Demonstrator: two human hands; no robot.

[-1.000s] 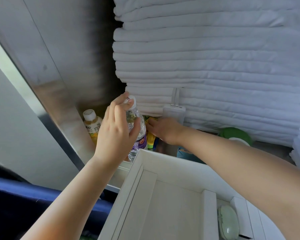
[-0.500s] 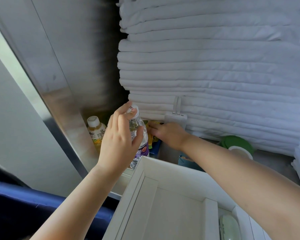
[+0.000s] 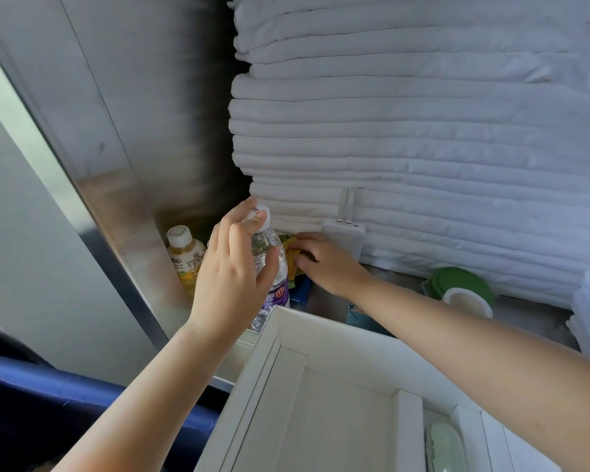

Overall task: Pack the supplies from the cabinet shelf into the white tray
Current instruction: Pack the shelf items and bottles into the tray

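Observation:
My left hand [image 3: 234, 270] is wrapped around the neck of a clear water bottle [image 3: 276, 287] with a white cap and purple label, upright on the cabinet shelf just beyond the white tray [image 3: 324, 328]. My right hand [image 3: 327, 262] reaches behind the bottle and closes on a yellow-green snack packet [image 3: 291, 248]; most of the packet is hidden. A yellow juice bottle [image 3: 184, 258] stands at the shelf's left wall. A white power bank [image 3: 344, 236] leans against the linens.
A tall stack of folded white linens [image 3: 423, 131] fills the shelf's back. A green-lidded container [image 3: 464, 287] and a teal box [image 3: 356, 313] sit on the shelf to the right. A pale green mouse-shaped item [image 3: 445, 449] lies in the tray. The steel cabinet wall [image 3: 123, 137] is left.
The view has shifted slightly. Both hands stay on the same items, the left on the water bottle and the right at the snack packet, with barely any movement.

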